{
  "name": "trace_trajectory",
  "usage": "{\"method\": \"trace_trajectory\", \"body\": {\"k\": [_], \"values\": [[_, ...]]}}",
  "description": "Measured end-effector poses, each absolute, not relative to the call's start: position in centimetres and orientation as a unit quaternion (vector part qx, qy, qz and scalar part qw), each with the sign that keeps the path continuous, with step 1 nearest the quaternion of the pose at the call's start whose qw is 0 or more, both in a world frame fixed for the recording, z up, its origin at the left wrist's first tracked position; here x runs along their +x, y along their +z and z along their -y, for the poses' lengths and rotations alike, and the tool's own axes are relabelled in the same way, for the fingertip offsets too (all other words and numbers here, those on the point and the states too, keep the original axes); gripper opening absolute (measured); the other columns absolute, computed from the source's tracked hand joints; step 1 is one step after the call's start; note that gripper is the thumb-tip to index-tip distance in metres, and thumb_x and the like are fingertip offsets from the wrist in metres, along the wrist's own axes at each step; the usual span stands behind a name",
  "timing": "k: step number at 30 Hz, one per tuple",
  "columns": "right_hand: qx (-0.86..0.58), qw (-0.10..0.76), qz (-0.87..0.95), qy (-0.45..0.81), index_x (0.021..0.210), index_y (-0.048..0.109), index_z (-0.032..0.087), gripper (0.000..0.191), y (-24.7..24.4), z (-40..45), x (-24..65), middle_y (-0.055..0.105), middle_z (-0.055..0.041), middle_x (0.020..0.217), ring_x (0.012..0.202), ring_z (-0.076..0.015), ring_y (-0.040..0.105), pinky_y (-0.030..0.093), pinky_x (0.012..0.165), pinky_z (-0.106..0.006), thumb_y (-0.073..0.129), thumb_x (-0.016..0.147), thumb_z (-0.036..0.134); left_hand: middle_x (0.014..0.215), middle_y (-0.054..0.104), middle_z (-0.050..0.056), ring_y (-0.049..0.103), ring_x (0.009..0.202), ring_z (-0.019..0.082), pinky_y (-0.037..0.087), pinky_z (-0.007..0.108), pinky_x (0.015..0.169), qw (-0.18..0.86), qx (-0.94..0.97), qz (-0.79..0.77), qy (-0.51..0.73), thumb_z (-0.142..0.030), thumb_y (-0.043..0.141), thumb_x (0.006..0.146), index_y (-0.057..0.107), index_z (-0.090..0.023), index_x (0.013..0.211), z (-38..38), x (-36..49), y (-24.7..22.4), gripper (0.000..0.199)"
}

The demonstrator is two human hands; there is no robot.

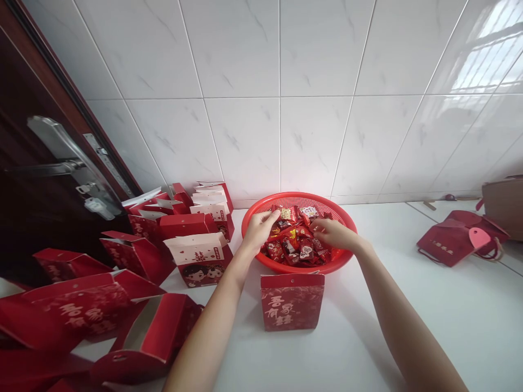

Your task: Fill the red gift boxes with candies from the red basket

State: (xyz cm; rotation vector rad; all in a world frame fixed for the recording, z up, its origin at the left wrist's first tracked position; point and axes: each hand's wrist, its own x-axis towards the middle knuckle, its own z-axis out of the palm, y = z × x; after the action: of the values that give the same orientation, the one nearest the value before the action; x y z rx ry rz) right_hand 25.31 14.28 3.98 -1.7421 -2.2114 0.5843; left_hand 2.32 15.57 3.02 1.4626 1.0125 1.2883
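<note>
A red plastic basket [300, 197] against the tiled wall holds many wrapped candies [291, 239], mostly red. My left hand [261, 228] is over its left side, thumb and fingers brought together near the candies; what they hold, if anything, is too small to tell. Over the right side, my right hand [333, 233] reaches down among the candies with curled fingers, and its fingertips are partly hidden. Just in front of the basket, between my forearms, a red paper box [292, 305] with pale characters stands upright.
Several red and cream paper boxes [200, 258] crowd the left side, beside a dark door [24, 207] with a metal handle. At the right lie a red gift bag [449, 239] and a brown cardboard box [504, 204].
</note>
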Motion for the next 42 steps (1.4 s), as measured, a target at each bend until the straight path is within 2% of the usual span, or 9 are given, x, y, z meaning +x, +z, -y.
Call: {"method": "trace_trajectory", "body": {"k": [5,10,14,19,26,30,32,36,42], "values": [[-0.585,-0.005,0.78,0.22,0.136,0.062,0.028,0.056,4.2,-13.7,24.7,0.064,-0.0102,0.133,0.118,-0.0319,0.061,0.05,0.087,-0.035,0.065,0.081,0.017,0.062,0.046,-0.003,0.041,0.063,0.013,0.033,0.026,0.062,0.446,0.599,-0.414,0.521,-0.065,0.072,0.071,0.055,-0.018,0.06,-15.7,2.4,2.9,0.052],[-0.574,-0.032,0.787,0.226,0.123,0.072,0.029,0.047,4.3,-13.6,24.5,0.066,-0.0083,0.127,0.114,-0.0289,0.062,0.049,0.085,-0.032,0.065,0.079,0.013,0.062,0.046,-0.003,0.04,0.063,0.013,0.033,0.027,0.062,0.452,0.594,-0.41,0.524,-0.063,0.072,0.071,0.052,-0.019,0.059,-15.9,2.4,2.8,0.05],[-0.583,-0.002,0.779,0.23,0.098,0.077,0.022,0.032,4.2,-13.8,24.6,0.071,-0.008,0.11,0.097,-0.0256,0.066,0.049,0.072,-0.028,0.063,0.075,0.006,0.062,0.049,-0.002,0.043,0.064,0.014,0.035,0.027,0.064,0.455,0.59,-0.412,0.525,-0.065,0.073,0.069,0.056,-0.019,0.06,-15.8,2.5,2.9,0.05],[-0.556,0.056,0.792,0.248,0.084,0.074,0.022,0.035,4.0,-14.0,25.2,0.072,-0.0042,0.094,0.089,-0.0222,0.065,0.047,0.069,-0.027,0.056,0.068,-0.003,0.064,0.054,-0.002,0.049,0.069,0.016,0.038,0.027,0.068,0.467,0.58,-0.408,0.528,-0.066,0.075,0.064,0.058,-0.019,0.061,-15.7,2.6,3.1,0.051],[-0.504,0.21,0.795,0.264,0.092,0.064,0.022,0.029,3.6,-14.5,25.9,0.067,-0.0029,0.096,0.087,-0.0207,0.063,0.051,0.07,-0.031,0.063,0.067,0.008,0.063,0.047,-0.003,0.044,0.066,0.015,0.035,0.028,0.066,0.464,0.578,-0.421,0.523,-0.06,0.073,0.068,0.053,-0.02,0.06,-15.6,2.6,3.2,0.046],[-0.498,0.274,0.78,0.262,0.097,0.065,0.022,0.035,3.7,-14.5,25.6,0.066,-0.0039,0.1,0.094,-0.023,0.063,0.054,0.08,-0.037,0.068,0.064,0.01,0.061,0.037,-0.005,0.035,0.063,0.013,0.029,0.027,0.062,0.445,0.588,-0.427,0.523,-0.059,0.073,0.068,0.047,-0.02,0.058,-15.6,2.5,3.2,0.048],[-0.499,0.301,0.769,0.263,0.098,0.068,0.022,0.037,3.8,-14.6,25.4,0.067,-0.0063,0.106,0.098,-0.0247,0.065,0.055,0.086,-0.041,0.069,0.064,0.009,0.06,0.034,-0.005,0.032,0.061,0.012,0.027,0.027,0.06,0.439,0.591,-0.432,0.521,-0.057,0.072,0.069,0.042,-0.021,0.056,-15.5,2.5,3.2,0.049],[-0.493,0.357,0.749,0.262,0.087,0.071,0.021,0.025,3.7,-14.8,25.3,0.064,-0.01,0.123,0.108,-0.0276,0.065,0.054,0.093,-0.042,0.07,0.064,0.012,0.061,0.034,-0.004,0.032,0.06,0.012,0.025,0.028,0.059,0.436,0.598,-0.436,0.513,-0.053,0.07,0.071,0.04,-0.021,0.056,-15.5,2.5,3.2,0.046],[-0.47,0.437,0.713,0.283,0.085,0.054,0.023,0.022,3.8,-14.7,25.3,0.071,-0.003,0.088,0.088,-0.0235,0.069,0.055,0.076,-0.037,0.066,0.067,0.018,0.059,0.033,-0.005,0.032,0.058,0.012,0.024,0.028,0.058,0.432,0.606,-0.436,0.506,-0.051,0.068,0.073,0.039,-0.021,0.054,-15.4,2.5,3.2,0.046]]}}
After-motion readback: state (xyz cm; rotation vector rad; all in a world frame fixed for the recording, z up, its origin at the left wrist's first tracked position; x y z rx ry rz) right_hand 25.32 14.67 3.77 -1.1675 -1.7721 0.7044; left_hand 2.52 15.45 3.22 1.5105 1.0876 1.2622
